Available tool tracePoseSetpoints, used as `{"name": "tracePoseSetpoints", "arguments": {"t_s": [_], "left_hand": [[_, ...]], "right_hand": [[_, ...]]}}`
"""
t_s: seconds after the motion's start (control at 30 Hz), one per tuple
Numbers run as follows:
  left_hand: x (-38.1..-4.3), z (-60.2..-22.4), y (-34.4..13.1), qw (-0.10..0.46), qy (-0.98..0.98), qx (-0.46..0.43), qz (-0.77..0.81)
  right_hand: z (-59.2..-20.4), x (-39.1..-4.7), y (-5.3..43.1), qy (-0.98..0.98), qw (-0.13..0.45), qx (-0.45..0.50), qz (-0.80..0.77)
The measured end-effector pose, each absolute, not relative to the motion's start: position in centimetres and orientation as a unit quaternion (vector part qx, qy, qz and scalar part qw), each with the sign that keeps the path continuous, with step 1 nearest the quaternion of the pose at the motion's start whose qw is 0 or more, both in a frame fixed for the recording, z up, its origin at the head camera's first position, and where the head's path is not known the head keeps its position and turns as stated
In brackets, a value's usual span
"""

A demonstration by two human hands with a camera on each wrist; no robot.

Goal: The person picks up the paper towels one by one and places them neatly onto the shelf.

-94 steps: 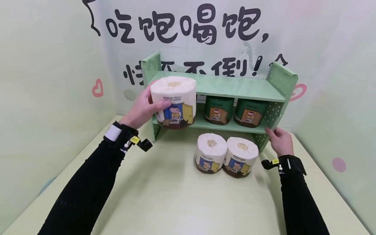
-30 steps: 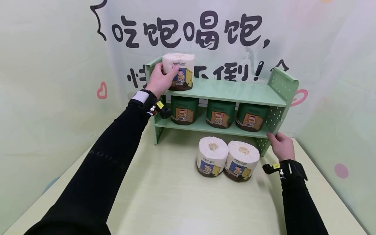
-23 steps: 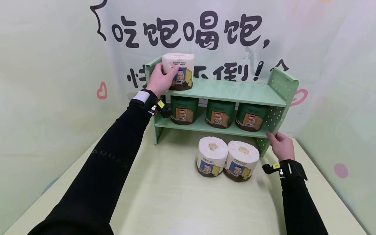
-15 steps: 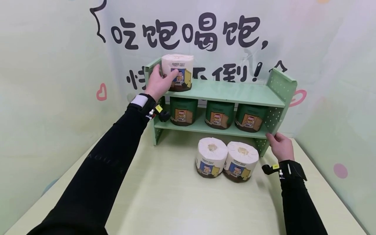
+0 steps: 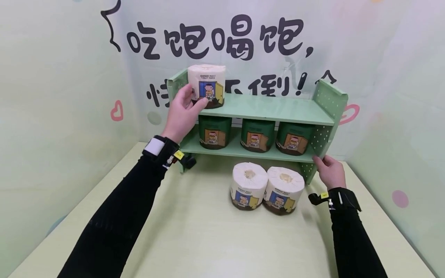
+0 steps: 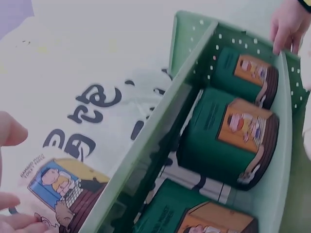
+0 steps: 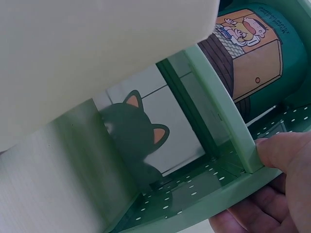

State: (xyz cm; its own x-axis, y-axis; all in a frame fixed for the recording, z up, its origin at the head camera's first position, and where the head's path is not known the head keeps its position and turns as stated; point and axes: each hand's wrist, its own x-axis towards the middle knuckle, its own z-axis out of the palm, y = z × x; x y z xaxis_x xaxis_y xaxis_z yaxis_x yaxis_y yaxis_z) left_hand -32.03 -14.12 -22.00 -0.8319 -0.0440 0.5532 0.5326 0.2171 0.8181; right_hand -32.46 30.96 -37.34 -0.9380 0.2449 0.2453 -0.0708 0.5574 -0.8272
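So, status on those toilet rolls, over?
Left grip relaxed at white toilet roll. Roll upright on top shelf. Right grip holds green rack. Nothing visibly in the way.

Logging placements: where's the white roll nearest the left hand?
In the head view, the roll stands atop the green shelf, far left, beside the left hand.

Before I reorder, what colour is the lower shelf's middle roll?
The middle roll is mostly dark green; left wrist view shows best.
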Motion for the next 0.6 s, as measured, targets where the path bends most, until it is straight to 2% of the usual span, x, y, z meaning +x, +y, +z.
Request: {"name": "tracePoseSetpoints", "arguments": {"t_s": [0.4,0.47,0.6], "left_hand": [[-27.2,-24.9,-11.9,0.26,-0.686,-0.222,-0.642],[-26.7,-25.9,-11.3,0.252,-0.682,-0.242,-0.643],[-26.7,-28.9,-10.6,0.2,-0.678,-0.281,-0.649]], "right_hand": [[-37.4,-32.4,31.0,-0.868,0.174,-0.048,0.463],[-37.5,-32.5,31.1,-0.869,0.177,-0.049,0.46],[-37.5,-32.5,31.0,-0.867,0.185,-0.049,0.459]]}}
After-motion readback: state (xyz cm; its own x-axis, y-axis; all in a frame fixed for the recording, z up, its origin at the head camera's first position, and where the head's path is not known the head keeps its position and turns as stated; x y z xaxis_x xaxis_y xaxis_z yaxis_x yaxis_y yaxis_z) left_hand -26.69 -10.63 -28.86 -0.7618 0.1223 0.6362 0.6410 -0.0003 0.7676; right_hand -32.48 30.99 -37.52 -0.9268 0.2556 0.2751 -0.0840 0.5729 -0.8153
